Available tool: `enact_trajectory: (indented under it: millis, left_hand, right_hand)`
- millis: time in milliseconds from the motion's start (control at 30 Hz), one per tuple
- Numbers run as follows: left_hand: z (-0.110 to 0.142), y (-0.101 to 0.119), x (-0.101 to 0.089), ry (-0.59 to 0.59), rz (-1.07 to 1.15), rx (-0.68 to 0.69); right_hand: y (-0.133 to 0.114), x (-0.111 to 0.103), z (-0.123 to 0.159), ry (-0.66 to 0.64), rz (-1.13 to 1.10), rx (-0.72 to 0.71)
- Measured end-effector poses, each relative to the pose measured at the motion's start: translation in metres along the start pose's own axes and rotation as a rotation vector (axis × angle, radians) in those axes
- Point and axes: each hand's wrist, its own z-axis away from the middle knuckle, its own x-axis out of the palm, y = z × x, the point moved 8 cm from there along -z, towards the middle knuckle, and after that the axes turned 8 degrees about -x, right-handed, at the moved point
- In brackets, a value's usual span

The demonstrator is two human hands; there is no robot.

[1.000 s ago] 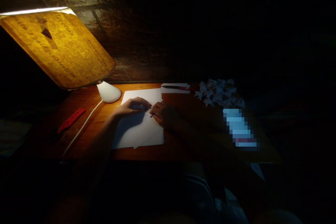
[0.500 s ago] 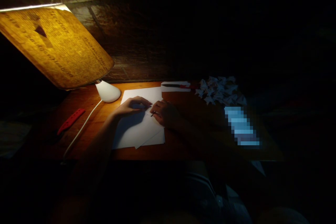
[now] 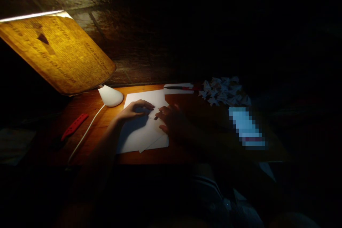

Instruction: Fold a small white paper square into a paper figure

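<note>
A small folded piece of white paper [image 3: 153,113] is pinched at its left side between the thumb and fingertips of my left hand [image 3: 133,109]. My right hand [image 3: 173,120] is at the paper's right side. Its fingertips touch or nearly touch the edge, while its thumb stands away lower down, so the hand is open. Under both hands lie larger white paper sheets [image 3: 141,139], stacked a little unevenly. Shadow covers much of my right hand and part of the sheets.
A lamp with a white base [image 3: 111,96] and a printed shade [image 3: 58,53] stands left. Near it lie a white cord [image 3: 84,137] and a red-handled item [image 3: 75,125]. Behind are paper strips with a dark blade [image 3: 177,88]. Right are a pile of folded papers [image 3: 223,91] and a blurred bright screen [image 3: 247,128].
My right hand has loosened from its pinch; its thumb has moved down and away, and more of the small paper shows. My left hand keeps its hold. The view has shifted slightly.
</note>
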Motion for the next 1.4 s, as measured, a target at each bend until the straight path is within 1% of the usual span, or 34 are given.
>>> enact_trajectory:
  millis: [67,167,200,233,333,400,567,700,800,1033,1133,1267,1333,1400]
  left_hand:
    - [0.0,-0.001,-0.001,-0.005,-0.002,0.01]
    - [-0.001,-0.002,-0.002,-0.003,-0.01,0.022]
    - [-0.001,-0.002,-0.002,-0.004,-0.015,0.027]
    - [-0.001,-0.002,-0.001,-0.006,-0.019,0.031]
    - [-0.001,0.0,-0.001,-0.01,-0.019,0.04]
    - [-0.001,0.002,-0.001,-0.005,-0.012,0.035]
    - [0.0,0.007,-0.001,-0.001,0.002,0.013]
    - [0.0,0.008,-0.002,0.008,0.003,0.009]
    - [0.0,0.008,-0.001,0.005,0.004,-0.002]
    - [0.0,0.008,-0.001,0.006,0.019,-0.04]
    - [0.0,0.006,-0.002,-0.005,0.025,-0.038]
    - [-0.001,0.001,-0.002,-0.006,-0.004,-0.02]
    - [-0.001,-0.001,-0.002,-0.009,0.0,-0.011]
    - [-0.001,-0.001,-0.001,-0.009,0.004,0.0]
  right_hand:
    - [0.0,-0.012,0.02,0.056,0.04,0.101]
    - [0.015,-0.03,0.063,0.168,0.107,0.379]
    - [0.022,-0.033,0.078,0.19,0.129,0.479]
    - [0.029,-0.036,0.092,0.211,0.148,0.547]
    - [0.048,-0.038,0.123,0.232,0.175,0.682]
    - [0.058,-0.036,0.135,0.21,0.177,0.737]
    - [0.07,-0.035,0.145,0.139,0.177,0.813]
    - [0.079,-0.033,0.146,0.131,0.144,0.838]
    - [0.086,-0.031,0.147,0.133,0.16,0.848]
    - [0.08,-0.029,0.146,0.077,0.167,0.846]
    - [0.081,-0.032,0.145,0.096,0.166,0.849]
    - [0.084,-0.04,0.143,0.173,0.19,0.832]
    - [0.081,-0.044,0.139,0.185,0.207,0.807]
    - [0.076,-0.048,0.129,0.181,0.224,0.763]
